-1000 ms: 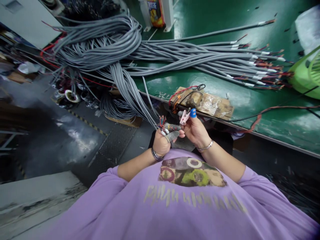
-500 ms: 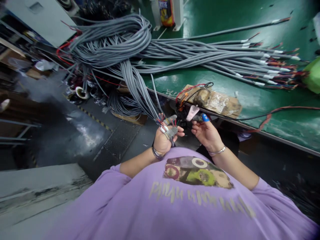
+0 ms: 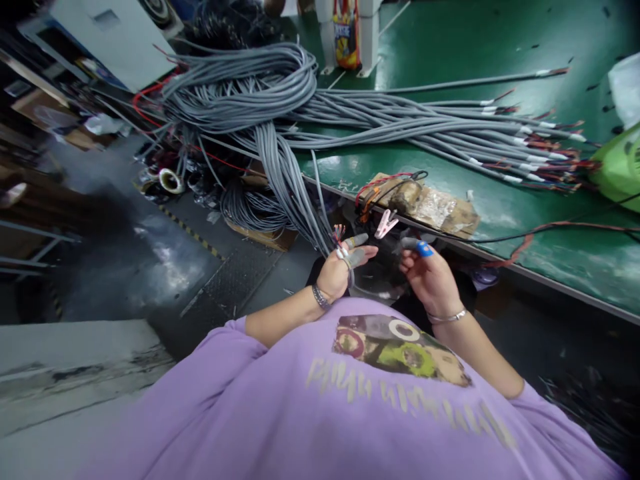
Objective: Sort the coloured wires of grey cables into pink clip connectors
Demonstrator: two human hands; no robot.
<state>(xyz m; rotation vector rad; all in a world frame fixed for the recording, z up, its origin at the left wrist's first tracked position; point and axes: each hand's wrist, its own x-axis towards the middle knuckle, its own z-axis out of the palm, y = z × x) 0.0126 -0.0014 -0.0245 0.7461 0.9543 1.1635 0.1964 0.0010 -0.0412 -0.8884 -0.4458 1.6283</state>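
Note:
My left hand (image 3: 336,275) holds a bundle of grey cables (image 3: 306,212) close to their ends, with its fingers partly stretched out and grey covers on some of them. Stripped coloured wires (image 3: 339,232) poke up beside those fingers. One cable end with a white band (image 3: 384,295) hangs below, between my hands. My right hand (image 3: 434,283) is a short way off, its fingers curled in; one digit has a blue wrap and another a grey cover. Whatever lies in its fingertips is hidden. A pale pink clothespin (image 3: 386,224) stands at the bench edge, apart from both hands.
A large coil of grey cable (image 3: 240,87) lies on the green bench (image 3: 450,40), its stripped ends fanned towards a green plastic basket (image 3: 620,163). A wrapped wooden block (image 3: 430,205) sits at the bench edge. More cable (image 3: 255,210) is coiled below.
My right hand has drawn away from my left hand and the clothespin, moving right. The wires seen between my hands earlier have shifted, and a banded cable end now hangs lower. The view has shifted slightly.

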